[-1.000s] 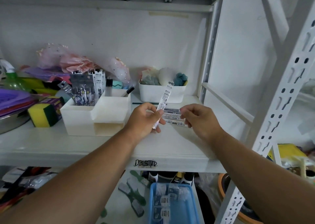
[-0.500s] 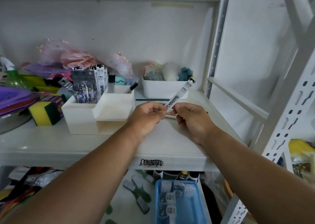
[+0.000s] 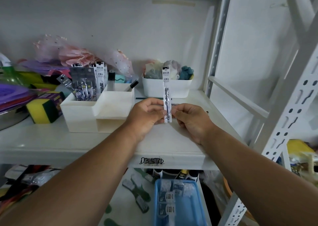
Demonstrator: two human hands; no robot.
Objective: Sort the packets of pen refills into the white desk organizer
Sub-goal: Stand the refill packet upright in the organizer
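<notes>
While both hands pinch it at its lower end, the refill packet (image 3: 166,95) stands upright above the shelf (image 3: 180,139), in front of the white bin (image 3: 179,89). Left hand (image 3: 146,115) grips from the left, fingers curled; right hand (image 3: 191,118) grips from the right. More loose packets (image 3: 177,104) lie flat on the shelf behind the hands, mostly hidden. White desk organizer (image 3: 96,112) sits just left of the left hand, not touching. Its back-left compartment holds several packets upright (image 3: 89,82); front tray compartment looks bare. Yellow-green sponge (image 3: 43,109) sits left of the organizer.
</notes>
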